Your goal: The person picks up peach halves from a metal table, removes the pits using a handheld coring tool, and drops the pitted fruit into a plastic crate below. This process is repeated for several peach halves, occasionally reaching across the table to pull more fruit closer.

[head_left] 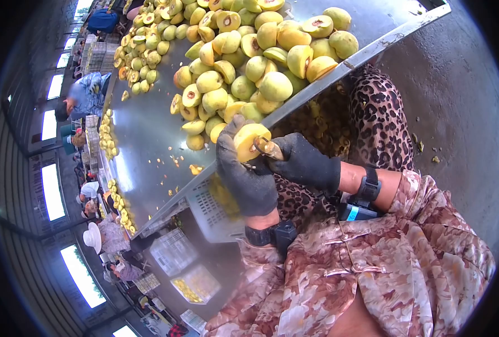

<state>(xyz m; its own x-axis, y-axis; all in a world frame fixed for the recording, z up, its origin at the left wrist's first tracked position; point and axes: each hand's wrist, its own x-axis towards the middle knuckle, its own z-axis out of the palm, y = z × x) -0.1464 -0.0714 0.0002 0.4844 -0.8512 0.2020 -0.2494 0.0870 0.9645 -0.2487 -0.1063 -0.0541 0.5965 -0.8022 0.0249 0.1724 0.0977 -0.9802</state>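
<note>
A halved yellow fruit [248,141], cut face up, is gripped in my left hand [243,178], which wears a dark glove. My right hand [308,163], also gloved, is closed round the handle of a small tool [270,149]. The tool's curved metal end touches the middle of the cut face. Both hands are close together at the near edge of the metal table [165,140]. Just beyond them lies a heap of halved yellow-green fruit [255,62].
A white perforated basket [207,210] stands below the table edge, left of my knees. Crates [174,251] are on the floor beyond it. Fruit scraps [322,121] lie under the table's near rim. Several people sit along the table's far side.
</note>
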